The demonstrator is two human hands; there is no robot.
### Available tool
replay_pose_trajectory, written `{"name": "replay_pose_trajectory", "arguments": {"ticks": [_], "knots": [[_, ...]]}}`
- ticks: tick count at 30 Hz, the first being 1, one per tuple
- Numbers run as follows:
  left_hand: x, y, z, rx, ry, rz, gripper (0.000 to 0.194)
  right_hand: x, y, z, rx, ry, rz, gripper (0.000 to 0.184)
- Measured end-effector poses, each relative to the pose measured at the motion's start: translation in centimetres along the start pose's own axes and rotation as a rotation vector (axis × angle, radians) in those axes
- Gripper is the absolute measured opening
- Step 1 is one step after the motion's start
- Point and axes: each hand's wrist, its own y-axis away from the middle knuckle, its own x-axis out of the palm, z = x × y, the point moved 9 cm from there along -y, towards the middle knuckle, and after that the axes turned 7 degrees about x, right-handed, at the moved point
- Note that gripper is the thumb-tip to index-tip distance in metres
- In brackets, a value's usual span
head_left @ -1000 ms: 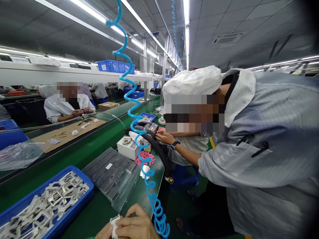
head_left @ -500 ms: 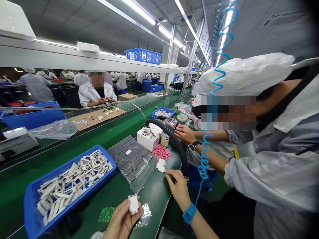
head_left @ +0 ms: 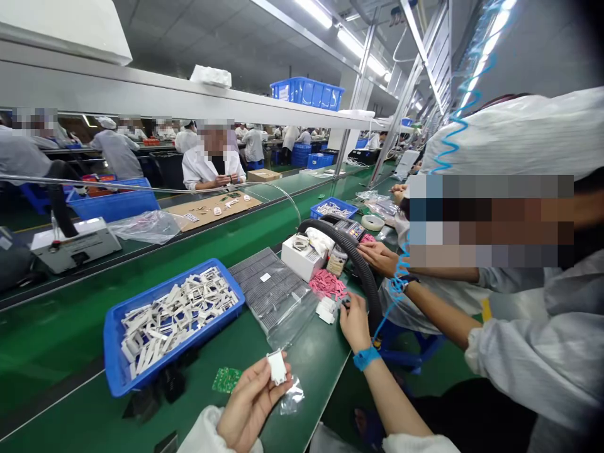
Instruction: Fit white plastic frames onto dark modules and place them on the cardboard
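A white plastic part (head_left: 277,367) is gripped in the left hand (head_left: 249,402), above a green circuit board (head_left: 227,380) and clear bag (head_left: 292,397). The right hand (head_left: 355,324), fingers pinched narrow, is just beside white pieces (head_left: 325,309) on the green bench (head_left: 314,384).

White plastic piece (head_left: 277,367), blue tray (head_left: 111,327)

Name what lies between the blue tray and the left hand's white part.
The head view shows a green circuit board between the blue tray and the white part in the left hand.
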Motion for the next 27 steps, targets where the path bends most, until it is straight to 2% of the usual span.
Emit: {"name": "replay_pose_trajectory", "arguments": {"ticks": [4,9,15,27], "knots": [[-0.2,-0.1,0.0,-0.004,-0.008,-0.002,0.029,1.2,-1.7,-1.3,0.027,0.073,-0.028,0.026],[0.1,0.1,-0.3,0.002,-0.018,-0.012,0.027,1.6,-1.5,-1.9,0.035,0.110,-0.022,0.022],[0.1,0.4,-0.4,0.006,-0.052,-0.065,0.023,1.2,-1.4,-1.3,0.014,0.104,-0.037,0.021],[0.1,0.5,-0.4,-0.004,-0.092,-0.078,0.025,0.6,-1.2,-0.4,0.004,-0.058,-0.023,0.021]]}}
